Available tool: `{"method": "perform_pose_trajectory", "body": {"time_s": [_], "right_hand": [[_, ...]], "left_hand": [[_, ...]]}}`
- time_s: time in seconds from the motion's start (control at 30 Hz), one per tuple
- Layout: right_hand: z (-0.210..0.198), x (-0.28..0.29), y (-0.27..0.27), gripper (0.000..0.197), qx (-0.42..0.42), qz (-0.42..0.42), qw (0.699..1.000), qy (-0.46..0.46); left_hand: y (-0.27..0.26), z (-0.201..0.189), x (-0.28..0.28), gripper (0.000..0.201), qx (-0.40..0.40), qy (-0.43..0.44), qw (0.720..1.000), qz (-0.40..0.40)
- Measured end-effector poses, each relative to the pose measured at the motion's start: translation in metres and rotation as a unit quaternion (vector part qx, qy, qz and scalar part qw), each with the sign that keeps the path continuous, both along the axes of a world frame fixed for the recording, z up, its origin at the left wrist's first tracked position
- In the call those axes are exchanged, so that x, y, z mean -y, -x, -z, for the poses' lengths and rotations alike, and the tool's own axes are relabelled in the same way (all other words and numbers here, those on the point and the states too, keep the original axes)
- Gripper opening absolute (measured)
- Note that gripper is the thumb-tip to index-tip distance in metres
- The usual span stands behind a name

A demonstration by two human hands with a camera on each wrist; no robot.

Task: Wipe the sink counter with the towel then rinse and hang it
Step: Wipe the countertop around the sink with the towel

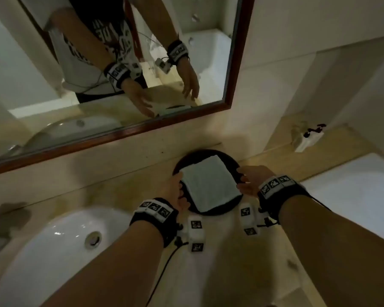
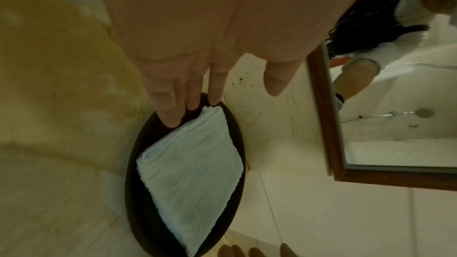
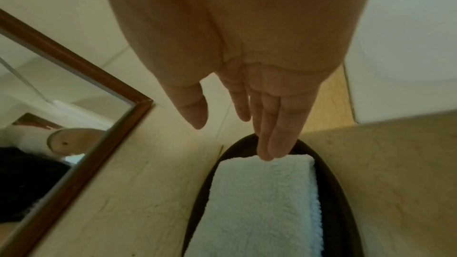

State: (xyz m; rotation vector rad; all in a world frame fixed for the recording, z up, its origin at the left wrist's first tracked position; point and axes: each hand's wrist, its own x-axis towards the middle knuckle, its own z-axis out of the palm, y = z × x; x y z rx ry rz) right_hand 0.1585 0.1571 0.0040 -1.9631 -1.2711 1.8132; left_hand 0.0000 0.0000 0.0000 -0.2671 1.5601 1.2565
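A folded white towel (image 1: 208, 182) lies on a dark round tray (image 1: 231, 160) on the beige sink counter (image 1: 120, 187). My left hand (image 1: 177, 189) reaches to the towel's left edge with straight fingers. In the left wrist view its fingertips (image 2: 173, 118) are over the tray's rim (image 2: 138, 192), beside a corner of the towel (image 2: 195, 167). My right hand (image 1: 245, 180) is at the towel's right edge, fingers also straight. In the right wrist view its fingertips (image 3: 269, 149) hover at the end of the towel (image 3: 262, 206). Neither hand grips anything.
A white sink basin (image 1: 53, 251) with a drain (image 1: 93, 238) lies to the left of the tray. A wood-framed mirror (image 1: 120, 131) hangs behind the counter. A white bathtub (image 1: 353, 191) sits to the right, with a small white holder (image 1: 308, 139) on the ledge behind it.
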Motion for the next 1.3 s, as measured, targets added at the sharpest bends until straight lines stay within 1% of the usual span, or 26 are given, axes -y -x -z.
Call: {"method": "perform_pose_trajectory", "body": {"time_s": [0.07,0.13,0.17,0.23,0.27,0.3,0.4,0.5,0.57,0.6,0.63,0.7,0.73,0.8,0.83,0.87,0.9,1.0,1.1,1.13,1.2,1.23,1.3], "right_hand": [[0.005,-0.009,0.001,0.015,0.008,-0.017,1.000,0.024],[0.015,-0.016,0.002,0.012,0.011,-0.043,0.998,0.050],[0.020,-0.018,0.005,0.016,0.018,-0.057,0.996,0.061],[0.033,-0.026,0.008,0.032,0.039,-0.105,0.992,0.056],[0.037,-0.028,0.011,0.035,0.050,-0.139,0.988,0.050],[0.040,-0.029,0.013,0.033,0.066,-0.167,0.983,0.042],[0.051,-0.033,0.019,0.014,0.115,-0.246,0.962,0.023],[0.060,-0.037,0.024,0.023,0.124,-0.242,0.962,0.008],[0.065,-0.039,0.026,0.020,0.132,-0.255,0.958,0.004],[0.066,-0.040,0.026,0.019,0.132,-0.257,0.957,0.002],[0.067,-0.040,0.027,0.019,0.135,-0.260,0.956,-0.003],[0.067,-0.040,0.029,0.025,0.144,-0.280,0.949,-0.007],[0.067,-0.040,0.031,0.027,0.148,-0.294,0.944,-0.013],[0.060,-0.040,0.034,0.025,0.137,-0.315,0.938,-0.039],[0.057,-0.040,0.035,0.022,0.128,-0.319,0.938,-0.050],[0.054,-0.040,0.036,0.020,0.121,-0.326,0.936,-0.060],[0.048,-0.040,0.036,0.018,0.115,-0.335,0.933,-0.067],[0.031,-0.041,0.039,0.018,0.087,-0.353,0.928,-0.084],[0.011,-0.039,0.043,0.017,0.047,-0.356,0.929,-0.094],[0.004,-0.037,0.046,0.015,0.029,-0.358,0.928,-0.100],[-0.016,-0.028,0.052,0.008,-0.010,-0.354,0.929,-0.110],[-0.025,-0.023,0.055,0.005,-0.038,-0.343,0.932,-0.108],[-0.047,-0.010,0.060,0.010,-0.092,-0.312,0.940,-0.099]], "left_hand": [[-0.004,0.008,-0.014,0.069,0.019,0.012,1.000,0.008],[-0.008,0.014,-0.022,0.070,0.028,0.005,1.000,-0.001],[-0.011,0.016,-0.027,0.069,0.033,0.010,0.999,-0.006],[-0.013,0.023,-0.034,0.065,0.030,0.026,0.999,-0.015],[-0.014,0.027,-0.037,0.063,0.030,0.034,0.999,-0.017],[-0.013,0.032,-0.041,0.062,0.033,0.039,0.999,-0.020],[-0.012,0.047,-0.048,0.065,0.038,0.044,0.998,-0.025],[-0.006,0.063,-0.054,0.068,0.034,0.054,0.997,-0.038],[-0.001,0.074,-0.055,0.069,0.034,0.060,0.997,-0.033],[0.000,0.077,-0.055,0.066,0.035,0.057,0.997,-0.030],[0.000,0.077,-0.054,0.059,0.033,0.055,0.998,-0.024],[-0.001,0.079,-0.053,0.038,0.027,0.059,0.998,-0.007],[-0.002,0.079,-0.052,0.032,0.020,0.062,0.998,0.005],[-0.003,0.078,-0.053,0.027,-0.008,0.083,0.996,0.038],[-0.002,0.079,-0.055,0.019,-0.019,0.088,0.994,0.055],[-0.003,0.075,-0.057,0.011,-0.025,0.086,0.994,0.067],[-0.002,0.070,-0.058,0.008,-0.027,0.079,0.994,0.076],[-0.002,0.047,-0.059,0.013,-0.043,0.040,0.995,0.079],[0.002,0.023,-0.055,0.018,-0.067,-0.002,0.996,0.062],[0.002,0.011,-0.052,0.016,-0.064,-0.014,0.996,0.056],[0.003,-0.010,-0.044,0.005,-0.050,-0.047,0.997,0.031],[0.003,-0.019,-0.039,0.009,-0.045,-0.067,0.997,0.015],[0.003,-0.041,-0.026,0.016,-0.053,-0.103,0.993,-0.009]]}}
